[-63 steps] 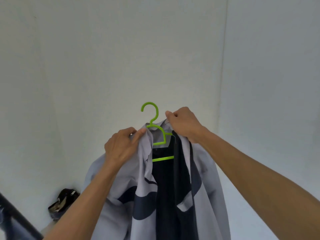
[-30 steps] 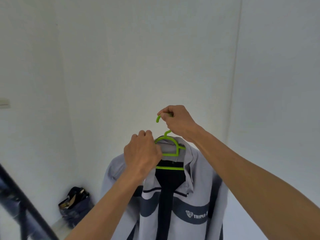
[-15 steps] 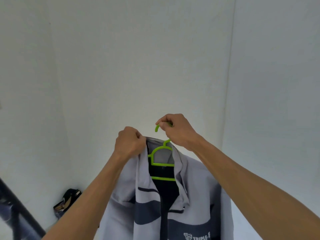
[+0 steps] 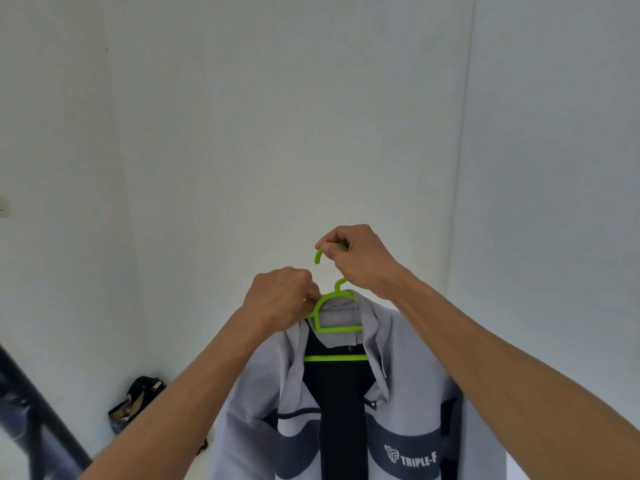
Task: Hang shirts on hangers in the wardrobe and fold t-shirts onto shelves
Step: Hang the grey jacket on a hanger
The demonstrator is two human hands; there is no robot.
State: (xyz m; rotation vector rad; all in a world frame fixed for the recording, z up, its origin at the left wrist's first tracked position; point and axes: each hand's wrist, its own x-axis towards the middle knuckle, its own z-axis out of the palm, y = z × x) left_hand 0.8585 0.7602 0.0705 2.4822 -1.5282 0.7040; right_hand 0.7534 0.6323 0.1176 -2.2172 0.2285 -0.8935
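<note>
A light grey jacket (image 4: pixel 408 375) with dark navy bands and a white logo hangs open on a bright green plastic hanger (image 4: pixel 337 329), held up in the air in front of a white wall. My right hand (image 4: pixel 356 259) grips the hanger's hook from above. My left hand (image 4: pixel 282 299) pinches the jacket's collar at the hanger's left shoulder. The jacket's lower part runs out of view at the bottom.
White walls meet in a corner (image 4: pixel 464 168) behind the jacket. A dark bag (image 4: pixel 138 400) with items in it sits on the floor at lower left. A dark slanted bar (image 4: pixel 38 417) crosses the bottom left corner.
My left hand has shifted right along the collar, onto the hanger's left shoulder. My right hand moved from the collar to the hook and still holds it. The jacket hangs straighter.
</note>
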